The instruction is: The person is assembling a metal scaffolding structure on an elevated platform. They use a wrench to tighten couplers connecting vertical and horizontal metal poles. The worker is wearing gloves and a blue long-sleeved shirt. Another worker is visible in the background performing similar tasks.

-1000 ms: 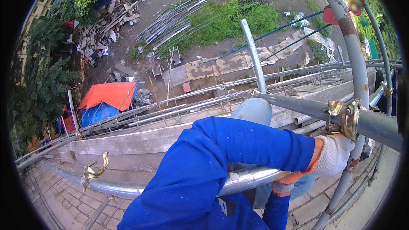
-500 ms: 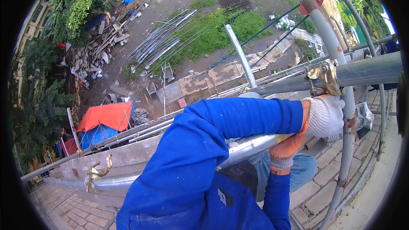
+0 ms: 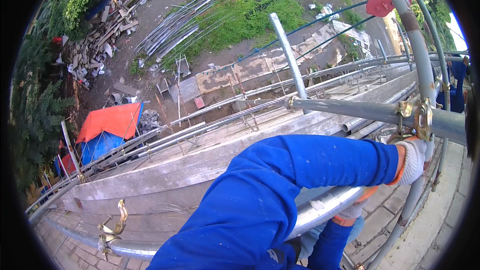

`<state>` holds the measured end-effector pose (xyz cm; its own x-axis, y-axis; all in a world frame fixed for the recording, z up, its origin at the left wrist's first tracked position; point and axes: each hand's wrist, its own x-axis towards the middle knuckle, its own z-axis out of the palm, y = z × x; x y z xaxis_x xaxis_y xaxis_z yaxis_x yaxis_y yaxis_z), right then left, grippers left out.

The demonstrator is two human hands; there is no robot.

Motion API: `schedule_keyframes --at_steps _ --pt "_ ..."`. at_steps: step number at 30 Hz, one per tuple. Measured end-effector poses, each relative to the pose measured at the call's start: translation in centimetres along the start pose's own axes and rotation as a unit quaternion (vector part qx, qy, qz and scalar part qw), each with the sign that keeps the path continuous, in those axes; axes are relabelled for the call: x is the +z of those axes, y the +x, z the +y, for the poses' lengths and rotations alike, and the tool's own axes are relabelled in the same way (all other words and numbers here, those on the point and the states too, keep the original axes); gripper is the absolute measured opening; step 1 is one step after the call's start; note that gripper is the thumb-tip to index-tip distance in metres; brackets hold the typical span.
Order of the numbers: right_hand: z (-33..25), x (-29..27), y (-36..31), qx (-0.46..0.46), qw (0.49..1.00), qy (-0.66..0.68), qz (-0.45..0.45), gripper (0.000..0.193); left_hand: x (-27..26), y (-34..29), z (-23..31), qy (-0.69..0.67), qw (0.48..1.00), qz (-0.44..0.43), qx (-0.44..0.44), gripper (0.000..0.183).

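My left arm, in a blue sleeve, stretches across to the right. Its hand (image 3: pixel 412 163), in a white knitted glove with orange, is curled beside a rusty grey upright tube (image 3: pixel 426 82), just below a brass-coloured scaffold clamp (image 3: pixel 423 120). What its fingers hold is hidden. The clamp sits on a grey horizontal tube (image 3: pixel 345 109) where it meets the upright. Lower down, my right hand (image 3: pixel 351 211), gloved alike, is closed around the shiny silver scaffold tube (image 3: pixel 320 212) near its right end. My left sleeve hides part of this tube.
Another clamp (image 3: pixel 111 235) hangs open on the tube at lower left. Long planks (image 3: pixel 150 180) run along the scaffold, with a short upright pipe (image 3: pixel 287 55) beyond. Ropes (image 3: pixel 320 19) lead to a red pulley block (image 3: pixel 382 6). Far below lie metal pipes (image 3: pixel 175 25) and an orange tarp (image 3: pixel 110 125).
The view has shifted, showing more planks. Both hands appear farther right in the picture, the left still just below the clamp and the right still on the silver tube.
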<state>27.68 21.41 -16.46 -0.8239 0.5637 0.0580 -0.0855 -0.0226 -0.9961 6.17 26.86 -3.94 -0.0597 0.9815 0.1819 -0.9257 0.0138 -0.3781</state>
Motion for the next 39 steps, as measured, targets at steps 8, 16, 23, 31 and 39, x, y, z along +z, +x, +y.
schedule_keyframes --at_steps 8,16,23,31,39 --pt "-15.3 7.1 2.2 0.261 0.891 0.353 -0.117 0.057 1.9 0.2 -0.7 0.968 0.042 -0.122 0.217 0.036" --pt "-18.9 11.9 1.3 -0.053 0.826 -0.560 0.016 0.074 5.7 -1.7 2.5 0.962 -0.046 -0.246 0.107 0.050" --pt "-17.2 6.0 3.3 0.031 0.893 -0.439 0.098 0.096 6.3 -3.0 2.5 0.961 -0.067 -0.231 0.137 0.055" --pt "-16.8 3.8 2.3 -0.117 0.848 -0.516 0.027 0.107 6.3 -2.9 1.2 0.949 -0.059 -0.228 0.208 0.038" --pt "-12.1 9.4 -2.4 -0.063 0.886 -0.454 0.068 0.076 5.9 -4.2 1.2 0.954 -0.063 -0.171 0.239 0.038"
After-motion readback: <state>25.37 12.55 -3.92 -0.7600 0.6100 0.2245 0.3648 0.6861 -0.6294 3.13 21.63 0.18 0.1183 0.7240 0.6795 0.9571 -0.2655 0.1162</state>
